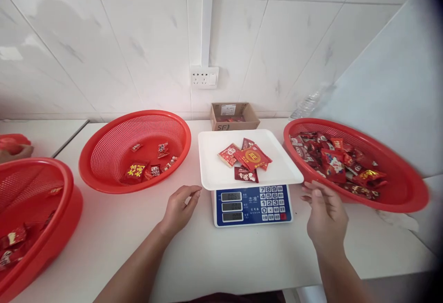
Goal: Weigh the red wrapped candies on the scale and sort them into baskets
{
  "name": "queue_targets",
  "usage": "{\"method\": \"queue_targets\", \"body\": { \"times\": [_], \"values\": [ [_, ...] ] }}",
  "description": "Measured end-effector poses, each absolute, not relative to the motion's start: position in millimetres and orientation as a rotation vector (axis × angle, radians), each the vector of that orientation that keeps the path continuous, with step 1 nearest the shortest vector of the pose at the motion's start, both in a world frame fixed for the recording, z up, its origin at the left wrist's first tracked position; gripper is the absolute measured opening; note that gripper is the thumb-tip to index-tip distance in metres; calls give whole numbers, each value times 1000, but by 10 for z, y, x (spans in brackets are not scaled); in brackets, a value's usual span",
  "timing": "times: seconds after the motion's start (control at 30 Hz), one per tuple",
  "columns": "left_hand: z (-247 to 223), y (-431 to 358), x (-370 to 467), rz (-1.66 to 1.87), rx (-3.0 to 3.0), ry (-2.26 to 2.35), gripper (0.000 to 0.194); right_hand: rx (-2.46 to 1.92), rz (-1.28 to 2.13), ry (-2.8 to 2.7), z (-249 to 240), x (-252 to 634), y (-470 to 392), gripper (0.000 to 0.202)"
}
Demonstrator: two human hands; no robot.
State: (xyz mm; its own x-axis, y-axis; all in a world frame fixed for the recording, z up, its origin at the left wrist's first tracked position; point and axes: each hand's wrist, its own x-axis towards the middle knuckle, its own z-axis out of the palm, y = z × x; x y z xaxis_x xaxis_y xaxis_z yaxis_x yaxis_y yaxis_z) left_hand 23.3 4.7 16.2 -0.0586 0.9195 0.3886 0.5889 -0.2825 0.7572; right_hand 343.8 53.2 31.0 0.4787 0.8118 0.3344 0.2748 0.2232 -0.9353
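Two bare hands reach over a white table (259, 252), one on each side of a digital scale (254, 210) with a blue keypad panel. The left hand (179, 208) is loosely curled near the scale tray's (282, 166) near left corner, thumb and forefinger close together; whether their tips touch, I cannot tell. The right hand (327, 222) is half spread beside the tray's near right corner, with nothing visible in its fingers. Between the hands and slightly beyond them, small red packets (254, 156) lie overlapping on the tray. Beyond the right hand, a red basket (417, 190) is heaped with similar packets. Beyond the left hand and to its left, a second red basket (138, 122) holds a few; farther left, a third basket (71, 215) holds more. Past both hands, behind the tray, stands a cardboard box (221, 126). At far left, another person's hand (15, 154) touches something red.
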Motion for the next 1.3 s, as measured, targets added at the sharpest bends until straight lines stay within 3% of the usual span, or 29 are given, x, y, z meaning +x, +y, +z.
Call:
{"method": "queue_targets", "body": {
  "times": [0.57,0.77,1.0,1.3],
  "values": [
    [66,104,291,1304,1603,1712,21,-1429,510,-1022,155,3463,546,40],
    [32,190,330,1334,1498,1706,24,-1460,193,-1545,538,3386,758,33],
    [24,212,313,1359,1407,1724,26,-1467,350,-2156,782,3111,1229,54],
    [11,218,313,1344,1360,1718,27,-1652,309,-1986,697,3363,1343,51]
  ]
}}
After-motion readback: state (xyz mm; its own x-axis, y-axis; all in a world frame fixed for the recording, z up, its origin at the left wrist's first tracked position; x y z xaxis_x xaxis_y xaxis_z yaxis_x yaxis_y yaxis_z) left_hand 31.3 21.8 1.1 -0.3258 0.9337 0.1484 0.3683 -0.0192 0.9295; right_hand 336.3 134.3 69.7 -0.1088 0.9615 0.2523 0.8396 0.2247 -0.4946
